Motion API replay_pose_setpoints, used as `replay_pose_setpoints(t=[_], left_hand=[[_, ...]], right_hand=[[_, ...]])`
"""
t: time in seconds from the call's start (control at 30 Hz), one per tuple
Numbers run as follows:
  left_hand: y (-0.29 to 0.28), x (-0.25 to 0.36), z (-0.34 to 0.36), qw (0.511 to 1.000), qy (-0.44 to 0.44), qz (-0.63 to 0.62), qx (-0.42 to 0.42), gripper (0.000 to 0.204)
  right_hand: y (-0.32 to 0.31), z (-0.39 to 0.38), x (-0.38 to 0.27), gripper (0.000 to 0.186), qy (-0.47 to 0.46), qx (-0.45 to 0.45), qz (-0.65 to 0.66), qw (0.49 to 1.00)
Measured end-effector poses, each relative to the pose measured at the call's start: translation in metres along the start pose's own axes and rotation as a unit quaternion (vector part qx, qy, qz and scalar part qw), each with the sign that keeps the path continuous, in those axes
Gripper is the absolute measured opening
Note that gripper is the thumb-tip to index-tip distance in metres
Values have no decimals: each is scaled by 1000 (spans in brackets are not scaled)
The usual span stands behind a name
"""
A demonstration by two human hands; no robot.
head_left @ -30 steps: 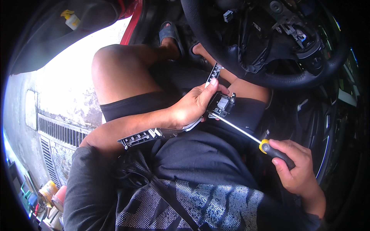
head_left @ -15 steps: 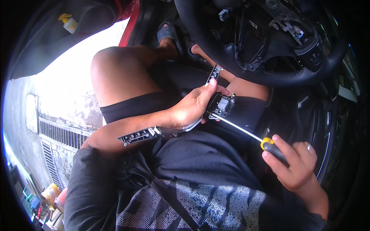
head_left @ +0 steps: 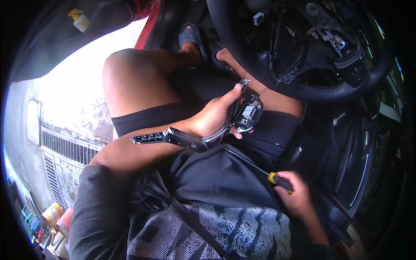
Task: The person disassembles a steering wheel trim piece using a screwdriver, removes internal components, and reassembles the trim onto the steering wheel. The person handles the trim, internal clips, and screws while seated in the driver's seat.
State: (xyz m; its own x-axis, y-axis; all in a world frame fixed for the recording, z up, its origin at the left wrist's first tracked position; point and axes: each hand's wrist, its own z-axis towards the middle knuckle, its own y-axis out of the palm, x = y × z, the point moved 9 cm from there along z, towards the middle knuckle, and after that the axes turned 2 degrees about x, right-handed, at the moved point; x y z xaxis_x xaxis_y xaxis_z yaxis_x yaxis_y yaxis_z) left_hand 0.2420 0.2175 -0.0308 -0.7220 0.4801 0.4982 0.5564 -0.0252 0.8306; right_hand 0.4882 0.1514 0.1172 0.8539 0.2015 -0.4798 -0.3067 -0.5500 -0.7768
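The person's right hand [head_left: 297, 195] is wrapped around the black-and-yellow handle of a screwdriver [head_left: 279, 178], whose shaft now lies across the lap; half a second ago its tip met the trim piece [head_left: 186, 139], and now the two are apart. The left hand [head_left: 214, 115] is closed on that piece above the lap, below the steering wheel [head_left: 320, 93], and the piece has been turned, so more of its long arm's dark face shows. Farther out, a white bottle [head_left: 81, 24] with a yellow top sits at the door panel [head_left: 32, 58], its contents hidden. At lower left stand a yellow tub [head_left: 54, 214] and a pinkish tub [head_left: 66, 221]; what they hold is unclear.
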Motion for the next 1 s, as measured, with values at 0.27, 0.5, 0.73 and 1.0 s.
replay_pose_setpoints(t=[0.27,0.5,0.73,1.0], left_hand=[[-23,3,3,997,-1,15,77,69],[-14,8,-1,995,-18,-71,70,68],[-12,9,-4,995,-20,-80,62,68],[5,-6,5,996,56,73,-5,63]], right_hand=[[25,-5,43,38,-4,75,32,997],[48,-4,50,53,57,75,77,993],[41,36,-14,35,-163,96,-90,978],[53,111,-56,74,-32,61,454,889]])
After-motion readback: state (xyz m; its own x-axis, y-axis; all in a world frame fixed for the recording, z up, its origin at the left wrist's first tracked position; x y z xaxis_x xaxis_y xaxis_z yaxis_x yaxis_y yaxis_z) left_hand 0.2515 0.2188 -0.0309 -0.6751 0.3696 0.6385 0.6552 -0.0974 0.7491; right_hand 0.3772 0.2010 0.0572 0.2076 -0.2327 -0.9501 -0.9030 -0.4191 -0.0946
